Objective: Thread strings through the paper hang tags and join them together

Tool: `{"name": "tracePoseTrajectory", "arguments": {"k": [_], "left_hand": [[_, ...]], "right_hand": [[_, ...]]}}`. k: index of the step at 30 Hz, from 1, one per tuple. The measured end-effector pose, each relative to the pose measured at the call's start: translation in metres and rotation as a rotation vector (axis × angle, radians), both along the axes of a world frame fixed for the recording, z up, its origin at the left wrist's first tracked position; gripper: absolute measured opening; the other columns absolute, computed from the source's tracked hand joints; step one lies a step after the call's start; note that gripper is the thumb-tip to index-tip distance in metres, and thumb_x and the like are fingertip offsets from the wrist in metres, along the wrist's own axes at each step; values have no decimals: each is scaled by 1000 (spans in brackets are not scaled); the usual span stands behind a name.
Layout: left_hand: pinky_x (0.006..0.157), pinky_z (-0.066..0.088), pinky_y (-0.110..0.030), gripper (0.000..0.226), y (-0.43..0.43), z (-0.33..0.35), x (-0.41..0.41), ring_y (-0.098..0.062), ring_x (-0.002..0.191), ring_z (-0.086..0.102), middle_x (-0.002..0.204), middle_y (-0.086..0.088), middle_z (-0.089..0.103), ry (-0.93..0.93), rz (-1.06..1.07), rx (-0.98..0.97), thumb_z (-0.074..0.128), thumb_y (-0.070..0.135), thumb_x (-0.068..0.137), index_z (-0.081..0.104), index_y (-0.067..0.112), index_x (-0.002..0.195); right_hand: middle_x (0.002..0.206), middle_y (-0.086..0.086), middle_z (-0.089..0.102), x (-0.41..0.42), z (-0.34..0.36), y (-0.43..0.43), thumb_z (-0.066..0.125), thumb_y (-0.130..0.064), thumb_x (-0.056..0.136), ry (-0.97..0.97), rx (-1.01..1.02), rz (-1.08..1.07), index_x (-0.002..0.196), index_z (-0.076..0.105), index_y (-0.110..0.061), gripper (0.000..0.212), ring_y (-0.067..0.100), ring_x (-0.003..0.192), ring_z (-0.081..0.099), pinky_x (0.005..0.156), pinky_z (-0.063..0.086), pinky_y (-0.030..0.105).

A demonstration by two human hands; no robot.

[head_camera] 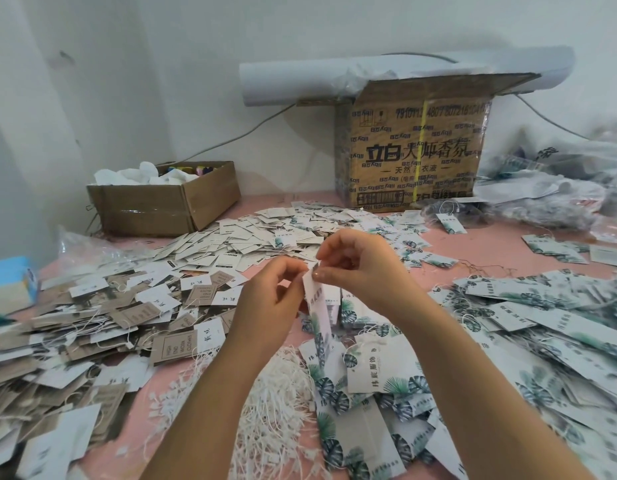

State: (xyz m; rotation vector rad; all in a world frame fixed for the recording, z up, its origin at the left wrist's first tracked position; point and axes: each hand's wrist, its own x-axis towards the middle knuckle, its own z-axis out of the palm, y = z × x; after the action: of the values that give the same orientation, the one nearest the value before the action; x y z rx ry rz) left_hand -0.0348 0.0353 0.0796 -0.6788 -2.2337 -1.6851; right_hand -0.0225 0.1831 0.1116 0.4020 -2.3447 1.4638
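A long white hang tag (319, 306) with green leaf print hangs upright between my hands above the pink table. My left hand (269, 299) pinches its upper left edge. My right hand (355, 268) pinches the tag's top with curled fingers. No string shows clearly at the tag's top. A heap of white strings (279, 403) lies just below my wrists. Several leaf-print tags (376, 379) lie under and right of my hands.
Brown and white tags (103, 327) cover the left side, small white tags (251, 240) the middle back, leaf tags (549, 327) the right. A low open carton (168, 206) and a tall printed carton (414, 150) stand at the wall. Plastic bags (559, 188) lie back right.
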Motion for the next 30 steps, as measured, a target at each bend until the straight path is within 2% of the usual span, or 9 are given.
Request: {"name": "tracePoseTrajectory", "arguments": {"k": [3, 5, 7, 11, 13, 15, 20, 25, 30], "left_hand": [[53, 44, -17, 13, -1, 0, -1, -1, 55, 58, 72, 9, 64, -3, 35, -24, 53, 18, 94, 58, 24, 84], [52, 45, -16, 15, -2, -1, -2, -1, 57, 58, 75, 5, 64, -27, 92, 23, 51, 17, 95, 59, 23, 83], [52, 46, -16, 15, -5, 0, -3, -1, 57, 59, 78, -1, 65, -108, 118, 170, 50, 14, 94, 61, 17, 83], [52, 50, -17, 16, -12, 7, -6, -4, 59, 60, 78, -3, 71, -332, -4, 611, 50, 4, 91, 58, 7, 77], [50, 50, -17, 16, -15, 9, -7, -5, 57, 60, 77, -5, 72, -407, -48, 713, 50, 1, 90, 56, 6, 76], [48, 50, -17, 15, -15, 9, -8, -6, 55, 59, 75, -7, 71, -446, -65, 736, 49, 0, 90, 54, 6, 78], [49, 49, -20, 18, -12, 6, -10, -8, 53, 52, 60, 0, 60, -467, -15, 759, 45, 7, 96, 51, 10, 79], [53, 50, -19, 19, -9, 2, -12, -7, 53, 48, 63, 1, 49, -449, 10, 675, 43, 10, 98, 54, 11, 82], [62, 56, -22, 7, -8, -1, -10, -12, 61, 65, 65, -3, 64, -413, -70, 638, 62, 5, 78, 66, 4, 84]], "right_hand": [[59, -11, 64, 0, -2, 0, 74, -12, 76, -60, 43, 42, 74, 60, -23, 18, -4, 54, 58, 57, 50, 13], [56, -13, 62, -1, -3, 3, 73, -15, 78, -113, 130, 42, 70, 62, -25, 16, -3, 53, 56, 56, 49, 13], [54, -14, 62, -2, -4, 10, 71, -16, 80, -158, 197, 13, 66, 63, -27, 19, -3, 51, 54, 54, 48, 14], [54, -11, 62, -4, -5, 28, 70, -16, 81, -209, 189, -69, 65, 65, -25, 18, -3, 44, 49, 47, 44, 13], [52, -9, 61, -5, -7, 35, 69, -14, 82, -231, 149, -102, 68, 67, -20, 15, -3, 41, 47, 45, 42, 15], [50, -8, 61, -5, -8, 39, 67, -8, 83, -243, 94, -121, 69, 67, -17, 16, -1, 40, 47, 46, 42, 18], [53, -7, 58, -5, -8, 39, 62, 4, 83, -237, 45, -143, 72, 69, -17, 24, -4, 40, 47, 45, 42, 12], [63, 3, 64, -7, -8, 39, 67, 4, 79, -148, -152, -232, 79, 69, -7, 11, 7, 49, 55, 50, 49, 15], [55, -4, 66, -6, -6, 34, 70, -2, 77, -34, -204, -195, 69, 67, -19, 19, 6, 48, 58, 51, 49, 15]]}}
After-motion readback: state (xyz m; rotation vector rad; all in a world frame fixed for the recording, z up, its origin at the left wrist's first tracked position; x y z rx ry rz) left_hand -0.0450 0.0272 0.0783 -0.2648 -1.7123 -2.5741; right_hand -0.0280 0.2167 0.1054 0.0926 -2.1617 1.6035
